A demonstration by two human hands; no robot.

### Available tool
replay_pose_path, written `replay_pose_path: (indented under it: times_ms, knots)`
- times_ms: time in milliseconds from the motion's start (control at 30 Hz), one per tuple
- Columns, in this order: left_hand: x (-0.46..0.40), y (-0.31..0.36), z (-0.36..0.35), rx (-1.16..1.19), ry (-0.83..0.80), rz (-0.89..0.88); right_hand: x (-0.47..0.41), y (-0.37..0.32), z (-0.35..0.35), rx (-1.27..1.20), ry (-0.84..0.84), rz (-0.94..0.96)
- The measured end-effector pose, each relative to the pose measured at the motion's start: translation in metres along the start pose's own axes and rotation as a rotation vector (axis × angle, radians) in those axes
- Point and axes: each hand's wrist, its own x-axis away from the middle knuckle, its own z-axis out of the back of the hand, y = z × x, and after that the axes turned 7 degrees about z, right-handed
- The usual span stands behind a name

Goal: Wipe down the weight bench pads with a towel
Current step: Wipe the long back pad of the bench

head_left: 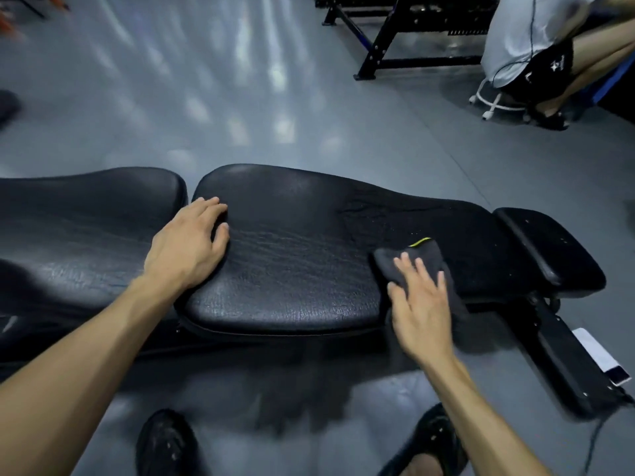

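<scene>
Creased leather pad [292,255], soft towel [417,261]

Dim, cool overhead light leaves soft white glare streaks on the grey floor [213,97] in the upper left. The frame's lower part and left edge smear with motion blur, and straight lines bow toward the corners.

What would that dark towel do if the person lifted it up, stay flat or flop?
The towel would probably flop: it already bends over the pad's near edge under the right hand. It looks thin and creased, so likely light. On the smooth, shiny pad it should slide easily when pushed.
</scene>
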Motion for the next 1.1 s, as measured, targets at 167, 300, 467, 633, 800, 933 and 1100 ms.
replay_pose_path:
  times_ms: [167, 300, 467, 633, 800, 933, 1100]
  knots:
    - [0.01, 0.004, 0.002, -0.023, 0.049, 0.017, 0.023, -0.024, -0.01, 0.013, -0.111, 0.316]
    - [0.011, 0.001, 0.002, -0.051, 0.004, -0.037, -0.005, 0.019, 0.021, 0.02, -0.108, 0.171]
    - [0.004, -0.001, -0.002, -0.084, -0.029, -0.147, -0.015, 0.014, 0.007, 0.085, -0.004, -0.026]
    - [0.003, -0.003, -0.005, -0.07, -0.051, -0.202, 0.007, -0.055, -0.03, 0.098, -0.141, 0.406]
    - [0.004, -0.006, -0.006, -0.043, -0.073, -0.208, -0.073, 0.013, -0.01, 0.106, -0.155, 0.218]
    - [0.002, -0.009, -0.008, -0.008, -0.064, -0.199, -0.097, 0.004, -0.02, 0.209, -0.047, 0.007]
    - [-0.001, -0.011, -0.011, 0.021, -0.052, -0.209, -0.068, -0.042, -0.031, 0.017, -0.266, 0.432]
